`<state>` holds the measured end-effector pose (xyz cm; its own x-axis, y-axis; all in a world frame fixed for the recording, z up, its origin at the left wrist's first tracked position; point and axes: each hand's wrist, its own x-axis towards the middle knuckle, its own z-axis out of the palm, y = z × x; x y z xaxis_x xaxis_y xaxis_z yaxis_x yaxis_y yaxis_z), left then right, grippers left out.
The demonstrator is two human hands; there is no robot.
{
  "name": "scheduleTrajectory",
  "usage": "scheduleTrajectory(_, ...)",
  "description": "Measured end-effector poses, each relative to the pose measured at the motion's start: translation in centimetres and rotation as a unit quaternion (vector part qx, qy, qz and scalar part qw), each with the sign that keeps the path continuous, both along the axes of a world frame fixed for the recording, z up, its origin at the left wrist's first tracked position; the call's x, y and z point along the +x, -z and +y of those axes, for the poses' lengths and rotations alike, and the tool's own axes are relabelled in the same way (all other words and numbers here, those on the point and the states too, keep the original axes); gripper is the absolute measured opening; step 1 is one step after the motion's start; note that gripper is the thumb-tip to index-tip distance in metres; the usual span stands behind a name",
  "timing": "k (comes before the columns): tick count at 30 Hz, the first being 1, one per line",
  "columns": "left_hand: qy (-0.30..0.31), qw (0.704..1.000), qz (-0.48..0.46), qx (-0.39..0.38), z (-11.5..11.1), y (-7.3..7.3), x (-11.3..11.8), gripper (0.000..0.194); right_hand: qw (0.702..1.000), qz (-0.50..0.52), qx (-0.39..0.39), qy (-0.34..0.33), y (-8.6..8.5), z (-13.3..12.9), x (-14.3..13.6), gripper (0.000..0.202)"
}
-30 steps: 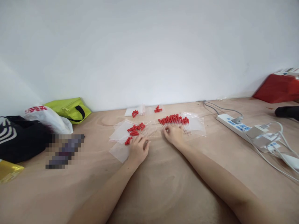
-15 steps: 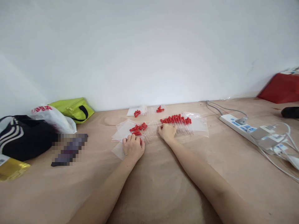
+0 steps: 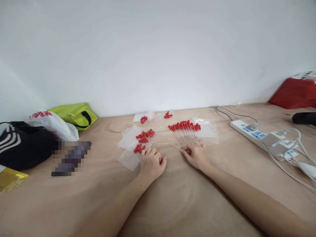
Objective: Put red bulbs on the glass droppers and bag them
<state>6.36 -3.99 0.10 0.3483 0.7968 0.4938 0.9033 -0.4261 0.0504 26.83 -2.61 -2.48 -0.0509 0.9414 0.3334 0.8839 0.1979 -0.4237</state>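
Our left hand [image 3: 152,163] has its grip closed round a red cap [image 3: 161,160], partly hidden by fingers. Our right hand [image 3: 196,156] pinches one thin tube [image 3: 176,147] by its end, low over the bench [image 3: 170,194], between our two hands.

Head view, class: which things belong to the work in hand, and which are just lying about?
In the work: the thin tube in the right hand; the red cap in the left hand; loose red caps; bare tubes; capped tubes; clear bags.

Lying about: green bag; white bag; black bag; gold packet; power strip; red bag; dark blurred item.
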Motion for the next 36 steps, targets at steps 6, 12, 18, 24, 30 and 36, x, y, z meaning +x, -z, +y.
scheduleTrajectory(6,0.221,0.965,-0.086,-0.116,1.5,-0.8,-2.1,0.015,0.998,0.02,0.046,-0.044,0.2,1.4,-0.2,0.021)
scheduleTrajectory(12,0.315,0.924,-0.068,-0.205,2.8,-0.4,-3.4,0.022,0.998,-0.02,0.015,-0.064,0.2,2.1,-1.1,0.018)
scheduleTrajectory(18,0.204,0.949,-0.151,-0.185,2.6,0.8,-2.3,0.012,0.994,0.025,0.026,-0.099,0.0,1.4,-0.7,0.014)
scheduleTrajectory(24,0.16,0.943,-0.206,-0.206,2.2,0.9,-1.9,0.007,0.983,0.066,0.02,-0.169,0.1,0.8,-1.1,0.013)
scheduleTrajectory(30,0.184,0.939,-0.212,-0.201,2.1,0.8,-1.7,0.01,0.981,0.061,0.012,-0.184,-0.2,0.6,-1.3,0.012)
scheduleTrajectory(36,0.231,0.929,-0.216,-0.192,1.9,0.5,-1.5,0.015,0.974,0.083,-0.024,-0.209,-0.3,0.8,-1.1,0.014)
